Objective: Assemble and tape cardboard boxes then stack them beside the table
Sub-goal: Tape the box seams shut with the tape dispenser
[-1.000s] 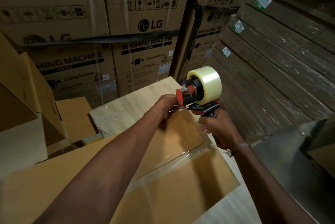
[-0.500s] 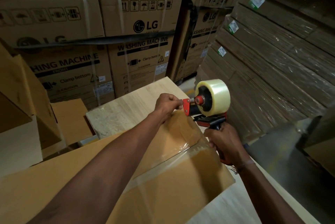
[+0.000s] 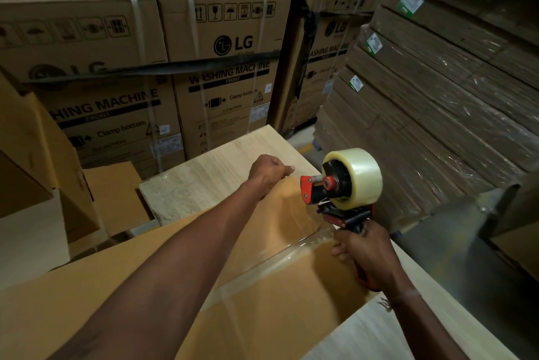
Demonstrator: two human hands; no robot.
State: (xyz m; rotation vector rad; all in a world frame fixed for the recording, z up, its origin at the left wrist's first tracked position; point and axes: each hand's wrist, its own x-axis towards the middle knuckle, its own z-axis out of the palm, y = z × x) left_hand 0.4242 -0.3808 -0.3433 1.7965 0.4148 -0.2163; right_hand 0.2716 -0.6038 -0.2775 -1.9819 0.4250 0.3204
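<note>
A brown cardboard box [image 3: 262, 301] lies on the light wooden table [image 3: 204, 181], with clear tape along its top seam. My right hand [image 3: 370, 254] grips the handle of a red-and-black tape dispenser [image 3: 341, 187] with a clear tape roll, held just above the box's far right corner. My left hand [image 3: 269, 168] is curled at the box's far edge, pinching the free end of the tape just left of the dispenser's red head. My left forearm crosses over the box top.
Large LG washing-machine cartons [image 3: 224, 68] are stacked behind the table. Wrapped stacks of flat cardboard [image 3: 437, 103] stand to the right. Open brown boxes [image 3: 35, 155] sit to the left beside the table. Grey floor [image 3: 455, 243] lies at the right.
The dispenser and my right hand have dropped lower and nearer, toward the box's right corner. My left hand stayed at the far edge, so the gap between hand and dispenser widened.
</note>
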